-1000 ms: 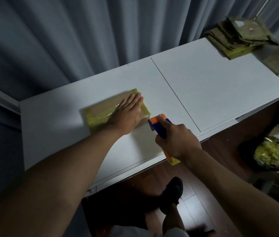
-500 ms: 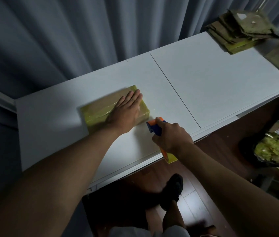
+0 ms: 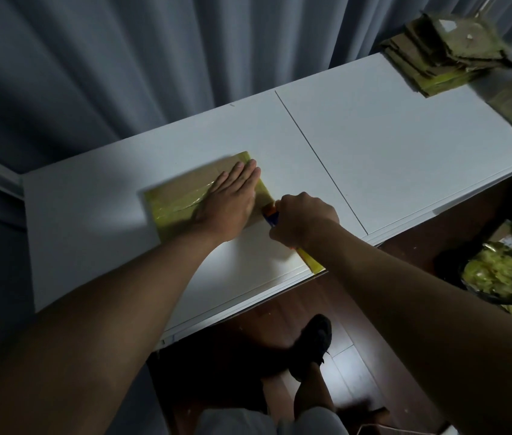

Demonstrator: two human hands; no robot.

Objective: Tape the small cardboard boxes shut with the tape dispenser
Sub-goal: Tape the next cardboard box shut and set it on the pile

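The right hand [image 3: 303, 219] has carried the gripped tape dispenser [image 3: 271, 215] against the cardboard box [image 3: 179, 199] at frame centre, so the flat, open left hand [image 3: 228, 204] should press firmly while tape draws taut.

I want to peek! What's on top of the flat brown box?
A flat left hand presses on the flat brown cardboard box, beside shiny yellowish tape. Whatever lies beneath the hand is covered.
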